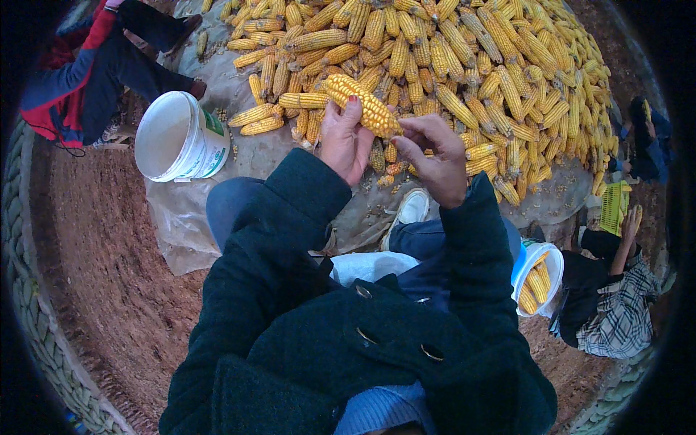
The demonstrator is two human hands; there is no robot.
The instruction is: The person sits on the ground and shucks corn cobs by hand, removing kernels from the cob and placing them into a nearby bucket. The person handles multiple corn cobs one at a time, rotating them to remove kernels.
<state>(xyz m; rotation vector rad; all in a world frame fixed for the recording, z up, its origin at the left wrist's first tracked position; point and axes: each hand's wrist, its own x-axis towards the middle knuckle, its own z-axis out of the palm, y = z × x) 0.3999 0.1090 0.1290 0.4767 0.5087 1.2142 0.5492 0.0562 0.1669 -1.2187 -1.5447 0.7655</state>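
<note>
An ear of corn [368, 109], yellow and husked, is held up in front of me, tilted down to the right. My left hand [345, 141] is wrapped round its underside, the thumb pressed on the kernels near the middle. My right hand [435, 154] pinches the lower right end between thumb and fingers. Just beyond my hands rises a big pile of husked corn ears [464, 65]. Several loose ears lie at the pile's left edge, close to my left hand.
A white bucket [163, 141] stands tipped toward me at left on a grey sheet [174, 225]. A smaller white bucket [554, 270] at right holds several ears. A yellow-green crate [614, 206] sits far right. People sit at left [87, 80] and right [616, 312].
</note>
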